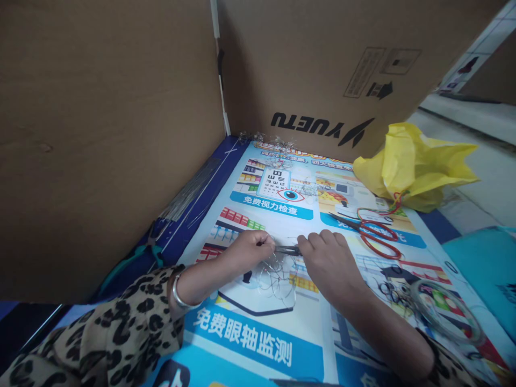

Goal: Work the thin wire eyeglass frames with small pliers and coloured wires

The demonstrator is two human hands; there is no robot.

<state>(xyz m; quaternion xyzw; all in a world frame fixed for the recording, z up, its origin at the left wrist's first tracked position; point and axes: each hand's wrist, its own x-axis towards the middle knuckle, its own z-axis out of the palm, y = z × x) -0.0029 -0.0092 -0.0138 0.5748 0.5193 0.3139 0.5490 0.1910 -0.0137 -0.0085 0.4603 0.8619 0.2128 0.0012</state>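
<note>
My left hand (246, 248) is closed in a pinch on thin wire at the top of a loose tangle of wire (278, 279) lying on a printed poster (258, 333). My right hand (328, 258) is closed around small dark pliers (288, 250), whose tip points left and meets the wire at my left fingertips. Both hands rest on the poster, close together. A silver bangle (177, 294) sits on my left wrist, below a leopard-print sleeve.
Red-handled scissors (377, 234) lie to the right, beside a crumpled yellow plastic bag (415, 166). Straight wire rods (189, 188) and teal-handled pliers (133, 258) lie at the left. Coiled wire (443, 309) sits at the right. Cardboard walls (306, 70) enclose the back and left.
</note>
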